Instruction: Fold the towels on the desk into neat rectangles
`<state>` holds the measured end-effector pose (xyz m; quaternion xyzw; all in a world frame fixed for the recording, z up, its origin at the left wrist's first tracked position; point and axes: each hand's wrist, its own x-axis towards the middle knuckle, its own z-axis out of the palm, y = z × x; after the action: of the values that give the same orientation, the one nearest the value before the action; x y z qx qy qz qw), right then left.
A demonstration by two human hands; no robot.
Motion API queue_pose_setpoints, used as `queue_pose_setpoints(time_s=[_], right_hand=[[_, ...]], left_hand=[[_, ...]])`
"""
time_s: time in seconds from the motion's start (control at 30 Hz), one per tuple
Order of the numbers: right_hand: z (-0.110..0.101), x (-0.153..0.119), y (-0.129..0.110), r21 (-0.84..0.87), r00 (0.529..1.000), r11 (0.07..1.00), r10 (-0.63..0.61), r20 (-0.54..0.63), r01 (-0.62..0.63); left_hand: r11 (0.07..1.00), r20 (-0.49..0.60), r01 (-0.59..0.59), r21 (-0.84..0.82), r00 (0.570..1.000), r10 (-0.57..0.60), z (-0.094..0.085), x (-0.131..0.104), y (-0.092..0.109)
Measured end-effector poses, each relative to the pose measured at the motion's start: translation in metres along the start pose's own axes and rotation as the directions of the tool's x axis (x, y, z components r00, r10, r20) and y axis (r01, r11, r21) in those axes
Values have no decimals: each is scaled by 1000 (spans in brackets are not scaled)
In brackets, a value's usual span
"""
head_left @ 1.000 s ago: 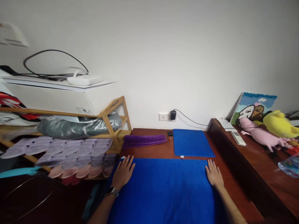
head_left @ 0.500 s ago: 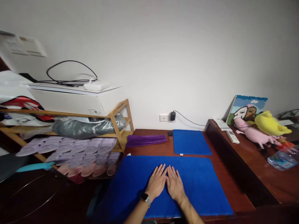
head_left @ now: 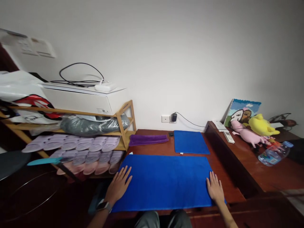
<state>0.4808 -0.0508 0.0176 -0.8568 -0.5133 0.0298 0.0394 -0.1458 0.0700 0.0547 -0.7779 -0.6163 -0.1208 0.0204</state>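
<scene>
Left fingers (head_left: 121,174) and right fingers (head_left: 214,179) slightly spread on larger blue cloth (head_left: 166,183)

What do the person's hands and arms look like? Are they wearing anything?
The left hand has no glove, but its wrist wears a watch with a dark, squarish face and a greyish band. The right hand has no glove or watch. No sleeves show on the visible forearms.

Just the one head cam here, looking forward and down at the surface (head_left: 152,149) from pretty close, wall (head_left: 166,57) filling the upper half.
</scene>
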Motion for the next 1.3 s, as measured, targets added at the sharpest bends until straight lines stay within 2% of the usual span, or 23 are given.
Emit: queue_pose_setpoints(time_s=[0.07, 0.13, 0.2, 0.27, 0.3, 0.37, 0.4, 0.43, 0.5, 0.57, 0.63, 0.67, 0.7, 0.77, 0.87, 1.0, 1.13, 1.23, 1.3], right_hand=[[-12, -9, -23, -2, 999, 999, 34, 7, -34], [-24, -27, -62, 8, 1000, 1000, -3, -8, 3], [-31, -53, -113, 48, 989, 988, -145, -38, 146], [-32, -82, -167, 125, 923, 914, -378, -76, 385], [-31, -96, -190, 154, 894, 881, -441, -75, 447], [-27, -114, -224, 187, 859, 841, -510, -40, 508], [-25, -118, -231, 192, 855, 837, -518, -18, 512], [-24, -119, -232, 189, 857, 841, -516, 1, 507], [-21, -111, -211, 166, 876, 866, -482, 24, 472], [-19, -96, -167, 122, 913, 908, -406, 30, 400], [-16, -79, -111, 62, 959, 958, -283, 28, 281], [-13, -73, -84, 31, 979, 979, -204, 25, 203], [-10, -67, -59, 4, 991, 991, -132, 19, 132], [-3, -60, -21, -33, 997, 997, -73, -5, 73], [5, -58, -2, -45, 996, 996, -72, -45, 70], [7, -61, -14, -21, 998, 1000, -15, -63, 14], [1, -59, -20, -10, 998, 999, 48, -32, -48], [-11, -48, -32, -9, 998, 1000, 13, -54, -13], [-23, -38, -58, 4, 993, 996, -85, -79, 86]], left_hand=[[1000, -5, -8, -13, 1000, 8, -8, 2, 14], [999, -28, -25, -30, 999, 24, -12, -1, 41], [994, -52, -83, -67, 995, 80, -10, -9, 83], [952, -57, -265, -153, 964, 259, -2, -19, 133], [931, -55, -318, -182, 948, 313, 2, -23, 156], [911, -43, -352, -215, 935, 352, 9, -29, 185], [914, -34, -341, -221, 939, 342, 11, -30, 189], [923, -22, -314, -221, 948, 317, 11, -32, 185], [955, 8, -219, -201, 974, 225, 9, -36, 156], [986, 22, -75, -151, 997, 79, 5, -43, 109], [993, -14, 62, -102, 998, -64, 2, -55, 60], [991, -39, 91, -103, 995, -95, 1, -61, 40], [988, -60, 106, -112, 992, -113, 1, -66, 24], [986, -86, 106, -130, 989, -118, 2, -73, 7], [989, -85, 102, -111, 990, -112, 4, -75, 8], [992, -70, 112, -55, 991, -115, 7, -73, 18], [990, -80, 136, -45, 987, -140, 12, -71, 15], [992, -112, 101, -79, 988, -109, 11, -52, 23], [993, -123, 19, -113, 992, -33, 10, -29, 45]])
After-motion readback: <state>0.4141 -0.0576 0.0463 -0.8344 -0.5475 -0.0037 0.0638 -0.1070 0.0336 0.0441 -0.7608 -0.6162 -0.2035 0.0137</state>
